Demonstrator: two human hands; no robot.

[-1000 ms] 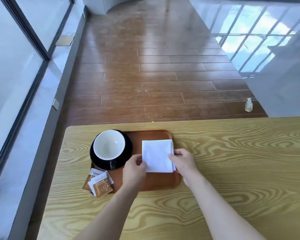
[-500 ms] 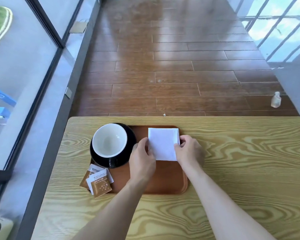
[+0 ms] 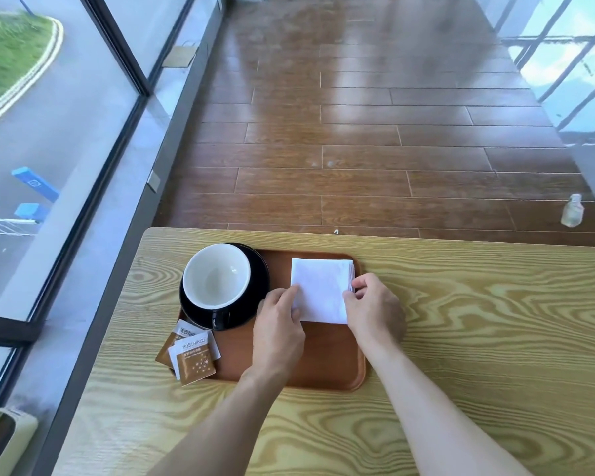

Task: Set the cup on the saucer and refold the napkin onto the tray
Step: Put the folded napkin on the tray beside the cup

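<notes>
Cup (image 3: 216, 275) sits on saucer (image 3: 255, 297); napkin (image 3: 321, 290) lies folded on tray (image 3: 323, 365) (nearly done), my left hand (image 3: 278, 328) and right hand (image 3: 375, 310) pinching its edges.

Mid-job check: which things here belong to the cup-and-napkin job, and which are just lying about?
Job: cup, saucer, napkin, tray, left hand and right hand on the napkin's edges.

Lying about: sugar packets at the tray's corner, small bottle on the floor.
</notes>
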